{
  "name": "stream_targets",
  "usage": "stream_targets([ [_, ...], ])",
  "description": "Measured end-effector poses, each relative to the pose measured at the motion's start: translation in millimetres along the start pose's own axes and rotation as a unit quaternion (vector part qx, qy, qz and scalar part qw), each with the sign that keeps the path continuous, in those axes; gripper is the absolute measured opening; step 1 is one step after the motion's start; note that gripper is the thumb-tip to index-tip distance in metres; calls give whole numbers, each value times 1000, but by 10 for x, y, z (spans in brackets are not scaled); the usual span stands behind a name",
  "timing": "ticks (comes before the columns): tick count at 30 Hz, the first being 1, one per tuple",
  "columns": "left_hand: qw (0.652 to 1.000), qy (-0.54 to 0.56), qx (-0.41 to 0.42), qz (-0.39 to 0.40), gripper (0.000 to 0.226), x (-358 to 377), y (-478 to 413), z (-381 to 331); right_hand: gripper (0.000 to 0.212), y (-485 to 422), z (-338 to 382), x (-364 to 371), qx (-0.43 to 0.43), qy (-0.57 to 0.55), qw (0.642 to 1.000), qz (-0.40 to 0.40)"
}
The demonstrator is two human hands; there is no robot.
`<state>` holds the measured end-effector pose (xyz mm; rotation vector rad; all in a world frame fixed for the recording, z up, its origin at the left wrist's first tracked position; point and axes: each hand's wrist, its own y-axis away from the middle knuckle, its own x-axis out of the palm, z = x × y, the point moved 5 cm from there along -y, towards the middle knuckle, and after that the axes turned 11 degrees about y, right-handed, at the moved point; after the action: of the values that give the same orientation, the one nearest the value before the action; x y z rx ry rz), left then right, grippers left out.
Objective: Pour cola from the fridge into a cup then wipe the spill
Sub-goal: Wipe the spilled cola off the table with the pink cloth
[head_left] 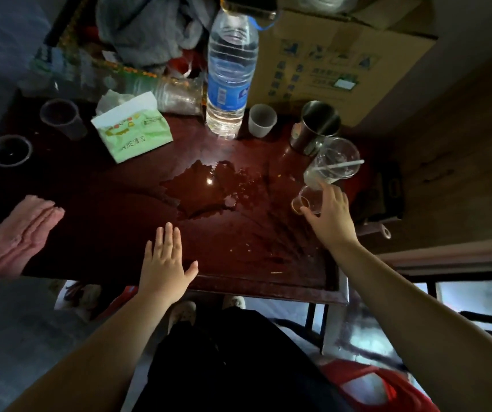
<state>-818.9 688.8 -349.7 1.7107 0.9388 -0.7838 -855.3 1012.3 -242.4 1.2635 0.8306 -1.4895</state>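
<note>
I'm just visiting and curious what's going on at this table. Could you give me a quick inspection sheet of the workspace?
Surface: dark red table, brown puddle in the middle, droplets to its right.
Job's things: small clear cup tipped on its side; pink cloth at left edge; tissue pack.
Clutter: water bottle, steel mug, several plastic cups, stacked cups.
Hands: right hand on the tipped cup; left hand flat, open.
Cables: nothing seen.
Surroundings: cardboard box, grey clothing.
</note>
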Motion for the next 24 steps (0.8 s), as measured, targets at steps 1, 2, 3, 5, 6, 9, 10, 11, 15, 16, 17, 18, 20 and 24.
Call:
stream_targets([
  [1,1000,9,3,-2,84,1,0,-2,69,22,-73,5,12,6,1000,3],
  [2,1000,14,4,-3,84,4,-2,2,69,41,-134,12,22,9,1000,6],
  [3,1000,11,4,-2,84,7,-3,7,69,57,-186,21,31,10,999,8],
  [5,1000,-7,4,3,84,12,-9,13,68,79,-265,34,50,5,999,9],
  [6,1000,-9,4,3,84,8,-13,12,67,85,-294,42,58,2,998,9],
  [9,1000,-14,5,3,83,-4,-13,0,66,85,-348,83,73,0,997,9],
  [10,1000,-20,5,3,83,-1,-12,-2,66,82,-351,97,72,3,997,9],
  [11,1000,-24,4,4,83,-3,-11,-4,66,84,-350,109,70,6,997,9],
  [15,999,-33,1,10,83,0,-15,-6,64,106,-343,142,61,16,998,6],
  [16,999,-31,1,10,83,0,-16,-7,64,114,-343,145,60,18,998,7],
  [17,1000,-29,1,10,83,1,-16,-7,65,125,-342,144,59,21,998,5],
  [18,1000,-27,1,10,83,2,-13,-9,66,142,-336,136,57,27,998,0],
  [20,1000,-22,2,10,83,-7,-9,-16,66,215,-271,95,39,44,998,-29],
  [24,999,-34,1,19,83,-17,0,-11,58,545,156,172,-68,40,996,-44],
])
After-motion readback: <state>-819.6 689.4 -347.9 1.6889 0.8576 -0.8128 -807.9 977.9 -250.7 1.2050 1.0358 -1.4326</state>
